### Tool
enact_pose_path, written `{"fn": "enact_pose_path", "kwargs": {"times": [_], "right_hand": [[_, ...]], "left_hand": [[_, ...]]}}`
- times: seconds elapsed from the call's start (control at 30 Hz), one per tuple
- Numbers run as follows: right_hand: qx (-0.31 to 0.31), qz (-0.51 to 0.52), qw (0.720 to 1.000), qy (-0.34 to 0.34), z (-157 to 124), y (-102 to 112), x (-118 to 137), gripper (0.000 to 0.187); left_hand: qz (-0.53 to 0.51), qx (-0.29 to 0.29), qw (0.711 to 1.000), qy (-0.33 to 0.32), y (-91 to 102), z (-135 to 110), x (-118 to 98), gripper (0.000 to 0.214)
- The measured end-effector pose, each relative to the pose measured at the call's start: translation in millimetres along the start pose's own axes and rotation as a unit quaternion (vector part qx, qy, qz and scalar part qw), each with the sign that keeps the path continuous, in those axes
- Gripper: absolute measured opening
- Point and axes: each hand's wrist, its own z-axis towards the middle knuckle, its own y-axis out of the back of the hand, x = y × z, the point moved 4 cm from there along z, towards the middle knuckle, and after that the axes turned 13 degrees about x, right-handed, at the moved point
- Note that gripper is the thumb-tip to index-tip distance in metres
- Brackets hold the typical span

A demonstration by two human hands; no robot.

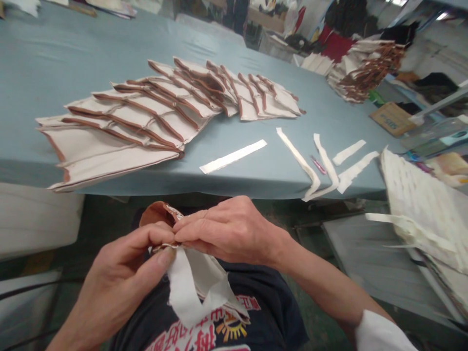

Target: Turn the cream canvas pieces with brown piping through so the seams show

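Blue-grey cloth covered the long worktable (54, 63), with a cluttered workshop behind it. Nearest, below the table edge, the left hand (120, 273) and right hand (226, 234) met over the lap. Their fingertips were pressed together, both pinching a cream fabric piece (197, 285) with a brown edge. Its pale tail hung over a dark printed T-shirt (263, 304), and the pinched spot itself was hidden by the fingers.

Loose white strips (234, 156) lay along the table's near edge, some drooping over it. A small pink thing (318, 165) among them was too small to make out. Behind them spread a fanned row of cream pieces (146, 117) with brown piping. At the right, a pile of cream cloth (420, 204) was cut off by the frame. Farther off sat a cardboard box (393, 118), its contents unseen, and a heaped stack of similar pieces (365, 68).
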Motion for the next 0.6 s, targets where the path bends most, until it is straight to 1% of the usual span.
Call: {"fn": "enact_pose_path", "kwargs": {"times": [0.1, 0.17, 0.23, 0.3, 0.37, 0.43, 0.6], "right_hand": [[-0.002, 0.007, 1.0, -0.018, -3, 0, 1, 0.02], [-0.024, 0.038, 0.998, -0.036, -5, 1, -1, 0.015], [-0.038, 0.063, 0.996, -0.056, -5, 0, -5, 0.016], [-0.023, 0.074, 0.996, -0.043, -3, -1, -7, 0.019], [0.006, 0.081, 0.997, 0.0, -3, -2, -7, 0.02], [0.018, 0.075, 0.997, 0.027, -4, -3, -7, 0.021], [0.014, 0.013, 1.0, -0.011, -9, -3, -5, 0.024]], "left_hand": [[-0.002, 0.007, 1.0, -0.001, -3.9, 4, -2, 0.022], [-0.005, 0.009, 1.0, 0.003, -5.7, 6, -2, 0.02], [-0.023, 0.004, 1.0, 0.005, -6.3, 6, -1, 0.019], [-0.062, 0.011, 0.998, 0.009, -7.5, 4, 2, 0.017], [-0.111, 0.025, 0.993, 0.013, -9.6, 2, 6, 0.018], [-0.155, 0.039, 0.987, 0.01, -12.1, 1, 11, 0.021], [-0.212, 0.072, 0.975, -0.011, -17.8, 6, 21, 0.032]]}}
